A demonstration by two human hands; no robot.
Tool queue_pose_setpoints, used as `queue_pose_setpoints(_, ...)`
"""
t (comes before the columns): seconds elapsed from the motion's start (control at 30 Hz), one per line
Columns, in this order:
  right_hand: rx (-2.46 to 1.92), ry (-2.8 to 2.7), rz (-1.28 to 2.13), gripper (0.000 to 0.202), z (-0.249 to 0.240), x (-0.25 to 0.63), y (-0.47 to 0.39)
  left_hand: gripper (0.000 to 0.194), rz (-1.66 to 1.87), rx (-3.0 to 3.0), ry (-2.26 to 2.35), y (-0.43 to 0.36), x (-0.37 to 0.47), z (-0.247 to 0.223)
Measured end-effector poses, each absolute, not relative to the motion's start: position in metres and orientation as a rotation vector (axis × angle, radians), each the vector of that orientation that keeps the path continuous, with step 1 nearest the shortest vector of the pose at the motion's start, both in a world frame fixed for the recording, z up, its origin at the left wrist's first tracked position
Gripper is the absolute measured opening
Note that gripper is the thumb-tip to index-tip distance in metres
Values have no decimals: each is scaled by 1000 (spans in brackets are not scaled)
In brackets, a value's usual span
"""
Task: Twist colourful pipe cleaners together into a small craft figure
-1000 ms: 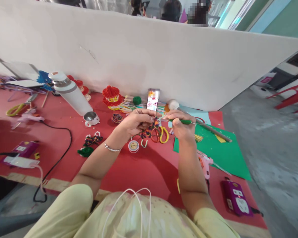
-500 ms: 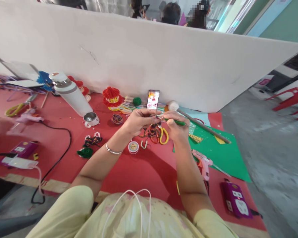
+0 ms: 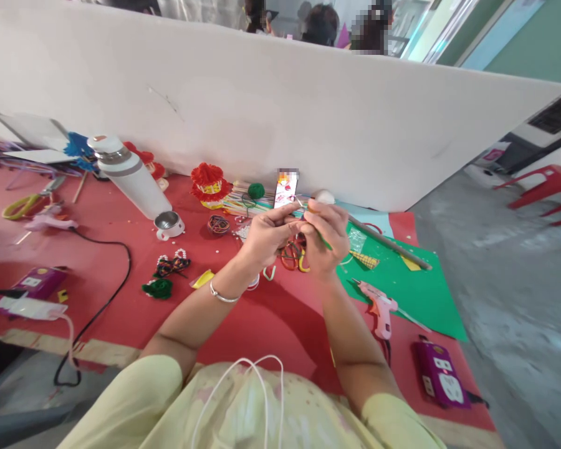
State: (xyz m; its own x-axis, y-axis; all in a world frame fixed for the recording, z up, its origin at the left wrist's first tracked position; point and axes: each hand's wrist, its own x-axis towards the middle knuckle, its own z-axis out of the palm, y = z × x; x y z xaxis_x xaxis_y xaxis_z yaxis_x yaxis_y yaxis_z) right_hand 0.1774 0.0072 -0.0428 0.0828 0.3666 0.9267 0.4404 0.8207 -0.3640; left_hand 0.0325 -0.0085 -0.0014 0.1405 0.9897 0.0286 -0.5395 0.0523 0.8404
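Note:
Both my hands meet over the middle of the table, just in front of an upright phone (image 3: 285, 188). My left hand (image 3: 267, 236) is closed, its fingertips pinching a small bit of dark multicoloured yarn that the fingers mostly hide. Wrapped around a crochet hook with a green handle (image 3: 326, 245) is my right hand (image 3: 328, 229); the hook's metal tip shows above the left fingertips. Beneath the hands lie scissors (image 3: 303, 260) with yellow handles and some dark yarn, partly covered. A ball of multicoloured yarn (image 3: 218, 224) sits left of my left hand.
A pink glue gun (image 3: 379, 305) rests on the green sheet (image 3: 430, 299) at right, near a purple power strip (image 3: 442, 374). To the left stand a white bottle (image 3: 131, 181) and a steel cup (image 3: 169, 224). A white partition (image 3: 262, 106) borders the table's back.
My right hand has turned and moved left, close against my left fingertips, tilting the crochet hook more upright. My left hand has shifted slightly. The view has moved a little.

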Motion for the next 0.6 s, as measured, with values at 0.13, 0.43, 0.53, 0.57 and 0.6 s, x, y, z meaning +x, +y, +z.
queue_pose_setpoints(0.13, -410, -1433, 589, 20, -41, 184, 20, 34, 1107, 906, 630, -3, 10, 8)
queue_pose_setpoints(0.43, -422, -1423, 980, 27, -37, 206, 26, 35, 1069, 1133, 719, 3, -5, 10)
queue_pose_setpoints(0.53, -425, -1505, 1059, 26, -31, 218, 23, 33, 1059, 1249, 740, 7, -10, 9)
queue_pose_setpoints(0.57, -441, -1535, 1065, 26, -29, 222, 22, 32, 1056, 1300, 748, 7, -12, 9)
queue_pose_setpoints(0.6, -467, -1566, 1057, 26, -28, 226, 21, 31, 1059, 1353, 762, 8, -13, 9)
